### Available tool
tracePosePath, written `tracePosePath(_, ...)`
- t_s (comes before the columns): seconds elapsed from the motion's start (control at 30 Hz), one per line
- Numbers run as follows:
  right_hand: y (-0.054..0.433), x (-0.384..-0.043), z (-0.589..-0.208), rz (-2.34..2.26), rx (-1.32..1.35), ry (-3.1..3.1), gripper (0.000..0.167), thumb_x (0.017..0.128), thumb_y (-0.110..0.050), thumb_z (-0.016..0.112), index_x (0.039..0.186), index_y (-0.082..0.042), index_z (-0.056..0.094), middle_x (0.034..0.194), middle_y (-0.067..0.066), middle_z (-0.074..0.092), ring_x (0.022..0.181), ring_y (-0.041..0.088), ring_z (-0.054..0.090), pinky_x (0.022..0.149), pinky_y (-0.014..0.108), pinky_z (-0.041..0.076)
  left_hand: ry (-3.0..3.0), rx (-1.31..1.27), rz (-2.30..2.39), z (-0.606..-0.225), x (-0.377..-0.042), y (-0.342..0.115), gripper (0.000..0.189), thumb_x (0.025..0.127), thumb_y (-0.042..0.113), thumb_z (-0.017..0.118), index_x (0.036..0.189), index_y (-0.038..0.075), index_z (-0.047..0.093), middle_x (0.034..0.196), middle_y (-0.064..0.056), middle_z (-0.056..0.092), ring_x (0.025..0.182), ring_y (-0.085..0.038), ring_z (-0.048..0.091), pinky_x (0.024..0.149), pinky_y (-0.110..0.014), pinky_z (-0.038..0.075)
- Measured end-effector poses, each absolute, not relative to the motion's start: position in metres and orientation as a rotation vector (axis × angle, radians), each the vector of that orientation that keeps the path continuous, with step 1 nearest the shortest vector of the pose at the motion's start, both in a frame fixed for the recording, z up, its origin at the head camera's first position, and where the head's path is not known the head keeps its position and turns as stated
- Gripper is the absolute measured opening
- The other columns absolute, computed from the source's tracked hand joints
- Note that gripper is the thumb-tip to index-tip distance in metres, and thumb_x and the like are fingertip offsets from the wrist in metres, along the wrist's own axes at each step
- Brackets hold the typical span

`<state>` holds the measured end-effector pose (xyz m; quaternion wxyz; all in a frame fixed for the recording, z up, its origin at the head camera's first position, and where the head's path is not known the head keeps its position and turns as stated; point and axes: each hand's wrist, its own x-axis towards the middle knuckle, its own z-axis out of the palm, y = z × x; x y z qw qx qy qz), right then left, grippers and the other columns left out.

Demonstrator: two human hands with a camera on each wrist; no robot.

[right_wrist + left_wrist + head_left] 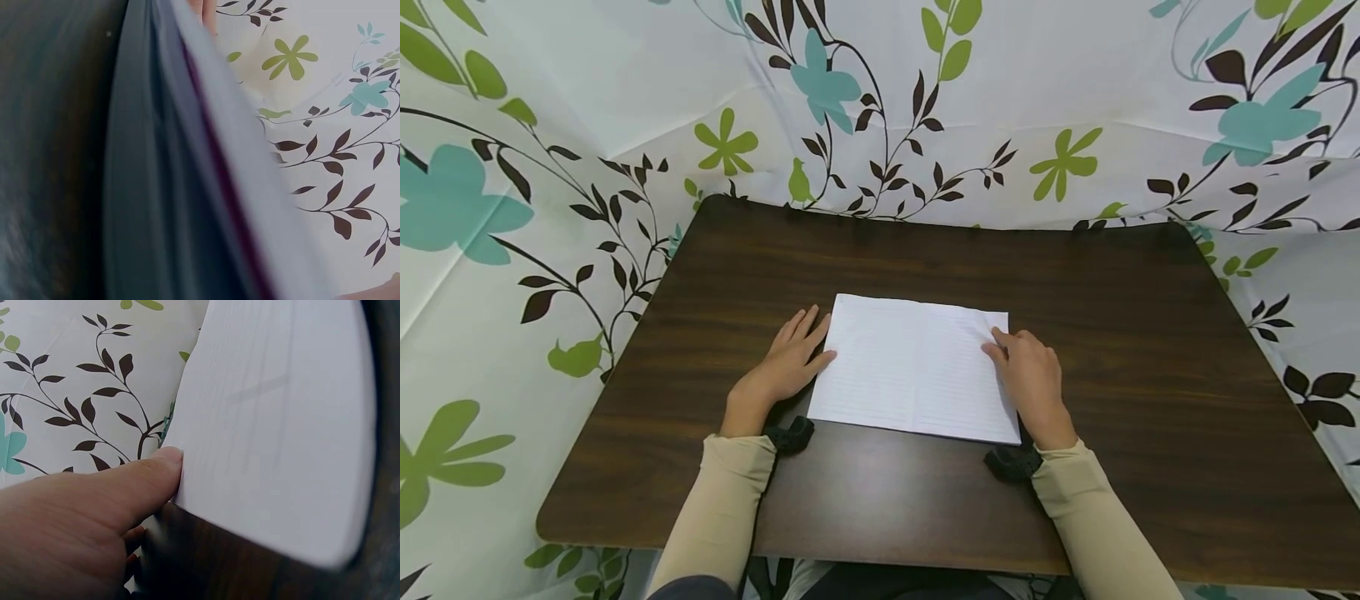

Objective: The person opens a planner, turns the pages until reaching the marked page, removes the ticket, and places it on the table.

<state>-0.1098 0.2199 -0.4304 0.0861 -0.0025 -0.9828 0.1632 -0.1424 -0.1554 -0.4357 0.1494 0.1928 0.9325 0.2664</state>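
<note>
An open notebook (pixel 917 367) with white lined pages lies on a dark wood-grain table (pixel 865 500). My left hand (pixel 784 358) rests at its left side with fingers stretched out on the table. In the left wrist view the thumb (pixel 144 481) touches the page edge. At the right edge, my right hand (pixel 1030 375) has its thumb and forefinger on the page near the upper corner, pinching it, with the other fingers curled. Up close, the page edges (pixel 250 187) stand fanned apart, blurred, with a thin purple strip among them. Only parts of the right fingers (pixel 209 12) show there.
A white curtain (pixel 647 83) printed with leaves, flowers and birds hangs behind and beside the table. Dark wrist bands (pixel 792 435) sit at both wrists, close to the notebook's lower corners. The table's front edge runs just before the person's lap.
</note>
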Motion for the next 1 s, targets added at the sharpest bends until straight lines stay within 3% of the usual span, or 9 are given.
tracePosePath(0.13,0.2207,-0.109,-0.4315,0.54,-0.026,-2.928,0.045,0.098,-0.025,0.074,0.135,0.001,0.068,0.087,0.021,0.068,0.069,0.028,0.055,0.062,0.038,0.04,2.677,0.545,0.775,-0.4372,-0.1406,-0.1553,0.071,0.112,0.037,0.047,0.168,0.008,0.014,0.176,-0.019,-0.001,0.163,-0.042,-0.005,0.129,-0.065,0.001)
tracePosePath(0.47,0.2238,-0.1092,-0.429,0.759,-0.153,-2.964,0.073,0.101,-0.026,0.071,0.157,0.006,0.038,0.098,0.018,0.056,0.08,0.029,0.051,0.069,0.037,0.039,2.671,0.538,0.797,-0.4371,-0.1393,-0.1567,0.07,0.112,0.035,0.047,0.168,0.009,0.014,0.176,-0.019,0.0,0.163,-0.042,-0.005,0.129,-0.066,0.002)
tracePosePath(0.67,0.2242,-0.1118,-0.4264,0.866,-0.244,-2.967,0.083,0.1,-0.025,0.073,0.161,0.007,0.027,0.093,0.014,0.053,0.078,0.026,0.049,0.068,0.035,0.038,2.669,0.545,0.801,-0.4364,-0.1395,-0.1561,0.07,0.112,0.035,0.047,0.168,0.008,0.014,0.176,-0.019,0.0,0.163,-0.043,-0.005,0.128,-0.067,0.002)
tracePosePath(0.87,0.2252,-0.1127,-0.4273,0.956,-0.302,-2.952,0.066,0.1,-0.023,0.073,0.151,0.006,0.043,0.095,0.012,0.053,0.081,0.026,0.051,0.068,0.034,0.038,2.676,0.547,0.783,-0.4358,-0.1404,-0.1559,0.07,0.112,0.035,0.047,0.168,0.008,0.013,0.176,-0.019,-0.001,0.163,-0.042,-0.005,0.129,-0.066,0.002)
tracePosePath(1.0,0.226,-0.1113,-0.4277,0.957,-0.261,-2.939,0.037,0.1,-0.021,0.072,0.121,0.005,0.058,0.09,0.012,0.051,0.08,0.026,0.05,0.065,0.034,0.036,2.677,0.546,0.772,-0.4345,-0.1408,-0.1549,0.071,0.112,0.036,0.046,0.168,0.009,0.013,0.176,-0.019,-0.001,0.163,-0.042,-0.005,0.129,-0.065,0.001)
